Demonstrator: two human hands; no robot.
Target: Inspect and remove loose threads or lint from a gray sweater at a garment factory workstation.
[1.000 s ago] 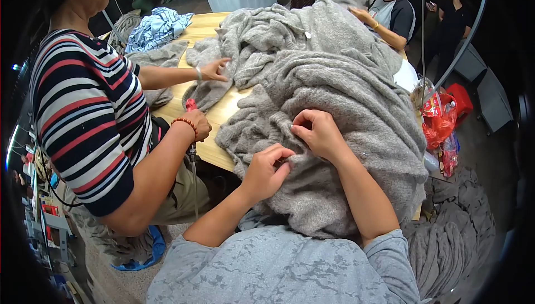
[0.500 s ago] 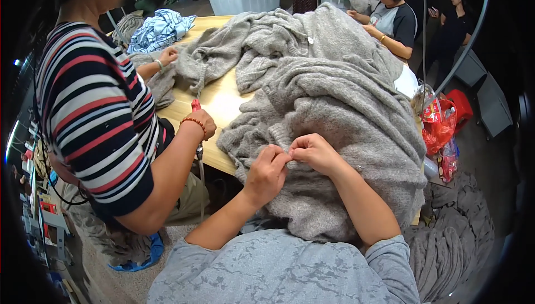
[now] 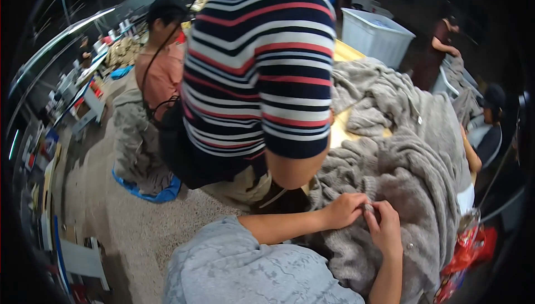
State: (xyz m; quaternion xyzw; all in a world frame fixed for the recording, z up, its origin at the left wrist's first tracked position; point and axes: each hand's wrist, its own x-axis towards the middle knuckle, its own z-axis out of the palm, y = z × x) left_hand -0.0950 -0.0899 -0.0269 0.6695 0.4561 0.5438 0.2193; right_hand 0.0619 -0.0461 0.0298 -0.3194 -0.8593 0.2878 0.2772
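Note:
A large heap of grey knitted fabric (image 3: 415, 175) covers the table (image 3: 341, 128) in front of me, lying in thick folds. My left hand (image 3: 343, 211) reaches across from the left, its thumb and fingers closed on a small raised bit of the grey knit. Close against it, my right hand (image 3: 385, 230) comes up from below, thumb and forefinger pinching the same bit. The fingertips of both hands nearly meet there. Beneath my hands the knit sags into a hollow, and a small pale spot shows on it to the right of my right wrist.
A co-worker in a striped top (image 3: 256, 53) stands close on my left, hiding part of the table. Behind is a person in an orange top (image 3: 161, 72). A pale plastic tub (image 3: 376, 39) stands beyond the table; a red plastic bag (image 3: 468, 254) lies at right. A blue-edged sack (image 3: 147, 195) sits on the floor.
The view has swung left, so the striped co-worker now fills the middle and my hands appear farther right. Both hands stay pinched together, with a bit of knit now visible between them.

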